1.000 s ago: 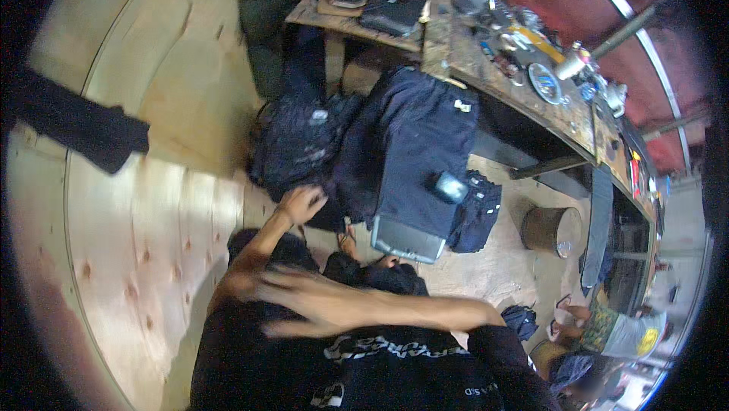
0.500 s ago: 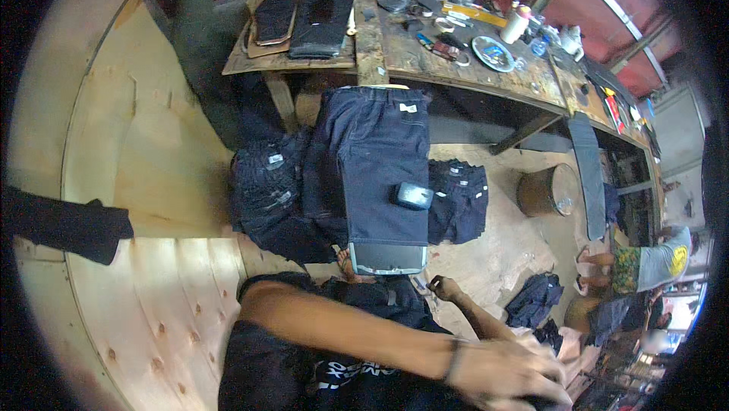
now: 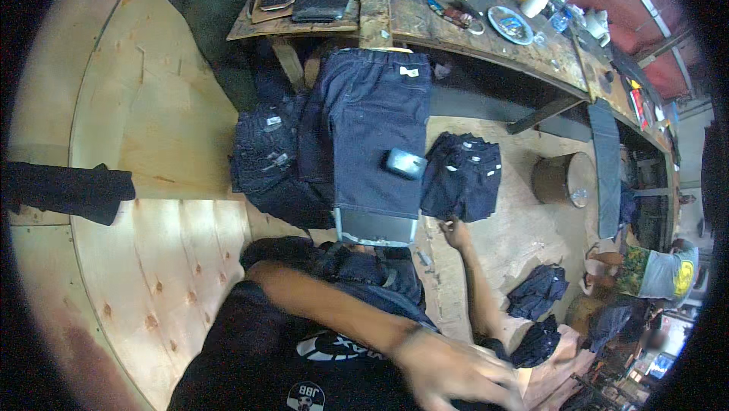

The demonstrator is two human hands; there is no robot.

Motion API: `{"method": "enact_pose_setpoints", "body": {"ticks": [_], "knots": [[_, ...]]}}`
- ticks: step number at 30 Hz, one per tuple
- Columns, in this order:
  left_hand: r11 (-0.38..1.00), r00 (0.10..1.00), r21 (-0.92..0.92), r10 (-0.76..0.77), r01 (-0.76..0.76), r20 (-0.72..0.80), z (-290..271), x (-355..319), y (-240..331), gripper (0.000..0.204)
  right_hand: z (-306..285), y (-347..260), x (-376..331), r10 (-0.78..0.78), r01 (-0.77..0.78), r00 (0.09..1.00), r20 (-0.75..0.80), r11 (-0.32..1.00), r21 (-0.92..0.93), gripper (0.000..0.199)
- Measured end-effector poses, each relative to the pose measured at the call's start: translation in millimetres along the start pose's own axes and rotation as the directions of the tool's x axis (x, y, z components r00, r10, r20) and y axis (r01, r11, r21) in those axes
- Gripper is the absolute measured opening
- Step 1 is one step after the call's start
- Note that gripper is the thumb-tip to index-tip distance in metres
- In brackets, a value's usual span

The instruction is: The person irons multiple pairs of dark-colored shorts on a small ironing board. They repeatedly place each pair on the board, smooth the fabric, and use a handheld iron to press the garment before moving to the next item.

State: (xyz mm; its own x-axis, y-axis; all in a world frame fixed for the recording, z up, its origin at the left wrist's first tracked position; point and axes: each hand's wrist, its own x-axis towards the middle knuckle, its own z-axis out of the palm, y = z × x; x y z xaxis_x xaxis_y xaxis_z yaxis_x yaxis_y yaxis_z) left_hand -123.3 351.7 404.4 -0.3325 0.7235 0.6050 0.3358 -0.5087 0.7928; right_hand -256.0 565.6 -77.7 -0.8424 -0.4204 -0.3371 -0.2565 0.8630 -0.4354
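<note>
A pair of dark denim shorts (image 3: 377, 118) lies spread flat in front of me, with a dark phone (image 3: 405, 162) on its lower right part. A grey flat board (image 3: 376, 227) sticks out under the hem. My right hand (image 3: 456, 232) rests on the wooden floor just below a folded stack of dark denim (image 3: 462, 179), fingers apart, holding nothing. My left arm crosses my body; my left hand (image 3: 449, 373) is blurred at the bottom, over my dark shirt, fingers spread and empty.
A heap of dark denim (image 3: 267, 159) lies left of the shorts. Behind stands a worn wooden bench (image 3: 387, 23) with tools, a bottle and dark pads. A round tub (image 3: 558, 178), loose denim pieces (image 3: 538, 289) and another seated person (image 3: 653, 274) are at the right.
My left hand has swung from the left heap across my body to the lower right. My right hand has come down onto the floor by the folded stack. The view shifted left.
</note>
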Motion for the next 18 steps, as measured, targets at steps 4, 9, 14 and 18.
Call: {"method": "enact_pose_setpoints", "body": {"ticks": [4, 9, 14, 18], "knots": [[0.871, 0.925, -0.362, -0.376, 0.333, -0.052, 1.3, -125.7, -19.7, 0.05, 25.3, -27.2, -12.1, 0.245, -0.242, 0.967, 0.072, 0.794, 0.558, 0.03], [0.818, 0.438, -0.282, -0.521, 0.501, -0.733, 55.6, -228.3, -41.7, 0.032, -19.5, -95.9, -72.2, -0.105, -0.006, 0.962, 0.251, 0.913, 0.407, 0.04], [0.167, 0.363, 0.323, -0.496, 0.931, -0.789, 42.2, -260.3, -21.2, 0.034, -131.2, -191.0, -61.9, -0.119, 0.183, 0.951, -0.286, 0.96, 0.211, 0.056], [0.048, 0.549, 0.574, -0.368, 0.817, -0.75, -77.4, -281.3, -27.3, 0.025, -176.8, -268.5, -0.8, -0.444, 0.483, 0.773, -0.452, 0.875, -0.035, 0.083]]}}
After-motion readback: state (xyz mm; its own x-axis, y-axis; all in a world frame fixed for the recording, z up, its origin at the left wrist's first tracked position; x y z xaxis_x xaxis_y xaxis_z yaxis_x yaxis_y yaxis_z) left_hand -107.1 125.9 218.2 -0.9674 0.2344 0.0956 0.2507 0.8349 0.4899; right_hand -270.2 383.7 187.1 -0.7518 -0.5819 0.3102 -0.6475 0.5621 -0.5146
